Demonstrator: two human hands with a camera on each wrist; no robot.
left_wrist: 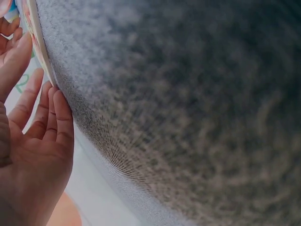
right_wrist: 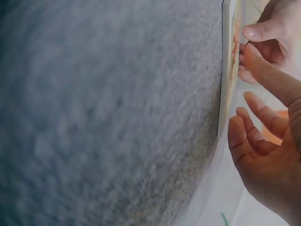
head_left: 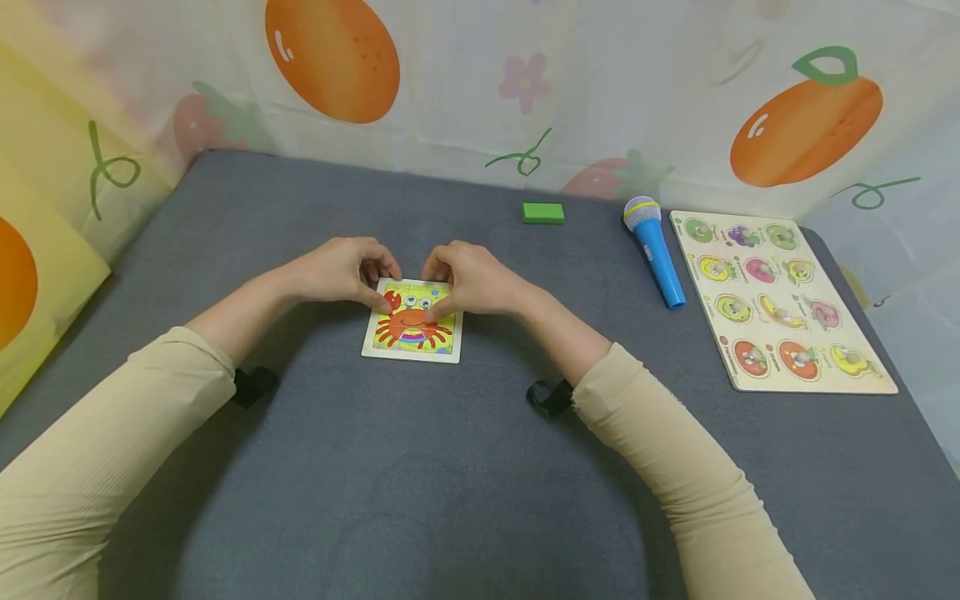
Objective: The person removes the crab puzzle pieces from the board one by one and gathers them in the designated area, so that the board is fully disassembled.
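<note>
A small square jigsaw puzzle (head_left: 411,343) with a red crab on yellow lies on the grey table, framed by a pale border. My left hand (head_left: 341,268) is at its far left corner, thumb over the crab's claw and fingertips right at the edge. In the left wrist view, the fingers (left_wrist: 63,113) reach nearly straight to the board's corner. From the far right corner, my right hand (head_left: 480,277) rests its thumb on the crab's body. The right wrist view shows that thumb (right_wrist: 263,68) at the picture side and the other fingers loosely bent beside the border.
A green block (head_left: 543,213) lies near the table's back edge. To its right are a blue toy microphone (head_left: 660,254) and a large wooden fruit peg board (head_left: 810,333). Behind the table hangs a fruit-printed curtain (head_left: 450,75). Black straps (head_left: 551,398) hang at both wrists.
</note>
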